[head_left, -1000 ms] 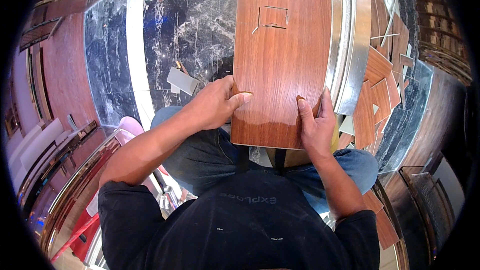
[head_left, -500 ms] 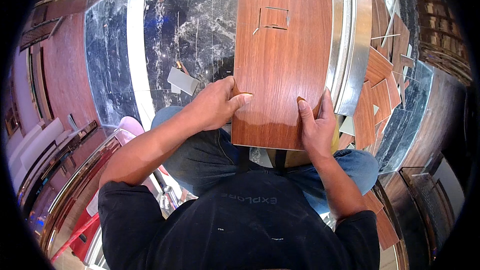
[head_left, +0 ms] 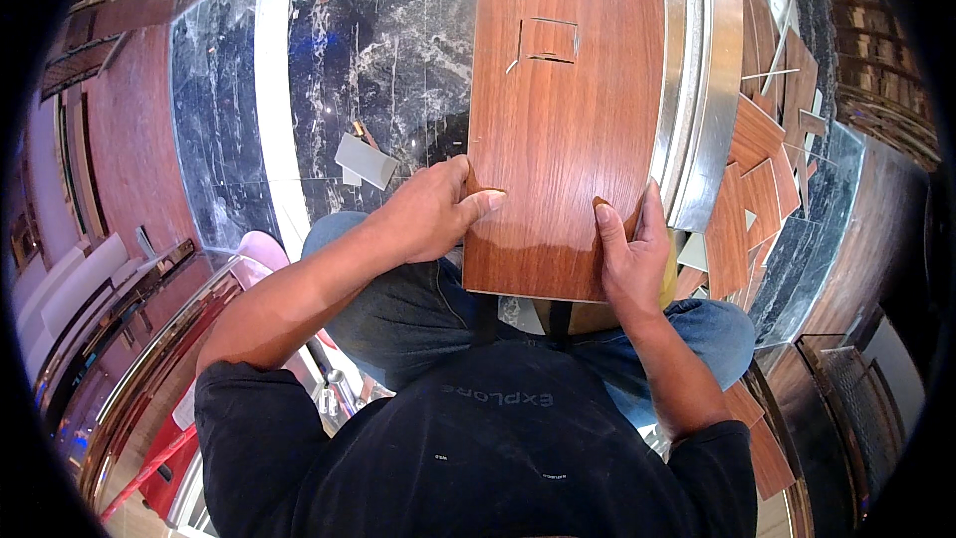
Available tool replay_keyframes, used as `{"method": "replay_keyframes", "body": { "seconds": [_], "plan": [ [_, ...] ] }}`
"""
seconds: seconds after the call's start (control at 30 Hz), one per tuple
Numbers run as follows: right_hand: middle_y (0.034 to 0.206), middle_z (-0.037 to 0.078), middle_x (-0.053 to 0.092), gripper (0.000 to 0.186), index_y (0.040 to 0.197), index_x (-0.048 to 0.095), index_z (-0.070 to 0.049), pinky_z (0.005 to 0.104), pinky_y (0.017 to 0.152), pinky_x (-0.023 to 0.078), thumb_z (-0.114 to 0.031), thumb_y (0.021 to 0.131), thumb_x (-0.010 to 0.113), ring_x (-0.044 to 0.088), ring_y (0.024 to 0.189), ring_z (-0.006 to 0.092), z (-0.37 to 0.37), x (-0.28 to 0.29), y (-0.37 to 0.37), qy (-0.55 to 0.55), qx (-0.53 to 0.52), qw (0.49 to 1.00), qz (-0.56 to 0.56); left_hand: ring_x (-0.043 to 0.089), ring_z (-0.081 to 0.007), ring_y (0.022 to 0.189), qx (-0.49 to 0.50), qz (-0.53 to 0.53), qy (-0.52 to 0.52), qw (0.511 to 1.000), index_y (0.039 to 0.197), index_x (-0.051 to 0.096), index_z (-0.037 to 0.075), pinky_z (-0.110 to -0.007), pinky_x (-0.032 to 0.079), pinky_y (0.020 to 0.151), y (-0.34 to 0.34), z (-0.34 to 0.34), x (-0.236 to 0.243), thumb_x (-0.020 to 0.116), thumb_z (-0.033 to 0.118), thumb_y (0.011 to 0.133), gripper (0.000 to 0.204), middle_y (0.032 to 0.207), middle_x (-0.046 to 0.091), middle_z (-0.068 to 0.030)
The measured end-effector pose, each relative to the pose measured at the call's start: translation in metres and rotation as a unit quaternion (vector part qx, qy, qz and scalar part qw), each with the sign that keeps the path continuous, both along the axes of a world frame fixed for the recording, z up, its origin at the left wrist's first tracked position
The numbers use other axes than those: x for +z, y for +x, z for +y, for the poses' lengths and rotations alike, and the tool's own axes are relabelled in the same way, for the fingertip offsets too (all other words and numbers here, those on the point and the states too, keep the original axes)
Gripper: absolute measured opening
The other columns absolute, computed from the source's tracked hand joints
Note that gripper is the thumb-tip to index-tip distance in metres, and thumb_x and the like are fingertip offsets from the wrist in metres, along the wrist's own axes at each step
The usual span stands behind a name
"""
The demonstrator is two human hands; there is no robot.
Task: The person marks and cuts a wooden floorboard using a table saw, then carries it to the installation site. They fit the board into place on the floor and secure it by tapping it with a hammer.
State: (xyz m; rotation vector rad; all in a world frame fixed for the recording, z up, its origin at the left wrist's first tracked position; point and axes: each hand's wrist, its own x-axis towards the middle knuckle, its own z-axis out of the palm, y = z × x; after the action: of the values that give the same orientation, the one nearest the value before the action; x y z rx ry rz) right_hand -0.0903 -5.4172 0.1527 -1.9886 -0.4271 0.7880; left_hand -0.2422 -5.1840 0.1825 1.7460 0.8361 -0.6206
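A long reddish-brown wood-grain board (head_left: 563, 130) lies in front of me, its near end over my lap. A small rectangle is cut into its upper part, with thin dark gaps along the outline and a pale sliver at one corner. My left hand (head_left: 438, 204) grips the board's left edge, thumb on top and fingers curled beneath. On the opposite side my right hand (head_left: 634, 254) holds the right edge, its thumb on the face and a finger along the side. The fingers under the board are hidden.
Along the board's right side runs a silver metal rail (head_left: 709, 90). Wood-grain offcuts (head_left: 742, 209) lie in a heap beyond it. On the dark marbled floor (head_left: 388, 50) to the left is a grey offcut (head_left: 366, 160). A pink cap-like item (head_left: 261, 251) sits by my left knee.
The board has shifted very slightly toward me and to the right, with both hands keeping their hold on its edges.
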Motion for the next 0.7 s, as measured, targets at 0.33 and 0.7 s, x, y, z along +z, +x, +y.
{"method": "replay_keyframes", "body": {
  "seconds": [0.33,0.7],
  "plan": [
    [0.132,0.027,0.064,0.073,0.149,0.038,0.018,0.0358,0.107,0.046,-0.022,0.1,0.074,0.06,0.123,0.0249,-0.002,0.003,-0.001,-0.009,-0.005,1.0,0.012,0.069,-0.0457,0.1,-0.011,0.024,-0.005,1.0,0.109,0.06,-0.008,-0.049,0.054,0.086,0.001,-0.001,0.003,0.065,0.037,0.103,0.046,0.1,0.068,-0.0308],
    [0.132,0.028,0.064,0.072,0.148,0.04,0.018,0.0369,0.106,0.047,-0.023,0.1,0.074,0.061,0.123,0.0276,-0.001,0.01,0.001,-0.023,0.005,1.0,0.015,0.069,-0.0463,0.102,0.007,-0.034,-0.005,0.999,0.113,0.061,-0.011,-0.049,0.053,0.088,-0.008,-0.006,-0.008,0.065,0.035,0.102,0.047,0.104,0.069,-0.0317]
  ]
}}
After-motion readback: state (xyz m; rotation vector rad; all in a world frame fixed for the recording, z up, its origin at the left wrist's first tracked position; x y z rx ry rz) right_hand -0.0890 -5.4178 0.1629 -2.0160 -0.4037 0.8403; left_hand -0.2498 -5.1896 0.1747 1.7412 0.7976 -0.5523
